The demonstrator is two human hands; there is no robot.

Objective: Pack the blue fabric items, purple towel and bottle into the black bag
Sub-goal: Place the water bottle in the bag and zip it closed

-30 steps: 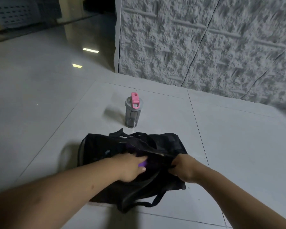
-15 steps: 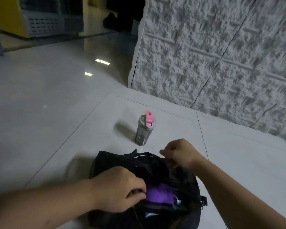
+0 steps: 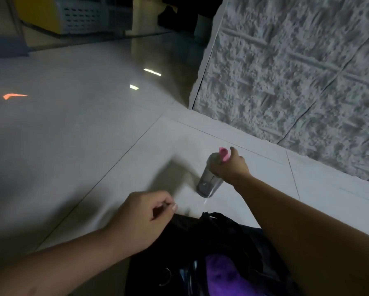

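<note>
Our right hand (image 3: 232,167): grasps tilted bottle (image 3: 211,178) near its lid | our left hand (image 3: 143,221): pinches black bag (image 3: 200,242) edge | purple towel (image 3: 222,274): inside bag

You had no readable text, label, brand, number or sign anywhere in view; the grey bottle (image 3: 211,176) with its pink cap carried no legible marking, and neither did the black bag (image 3: 200,248) just below it.

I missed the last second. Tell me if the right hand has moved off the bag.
Yes. The right hand has left the bag and reached forward toward the wall, now gripping the bottle near its pink lid.
</note>
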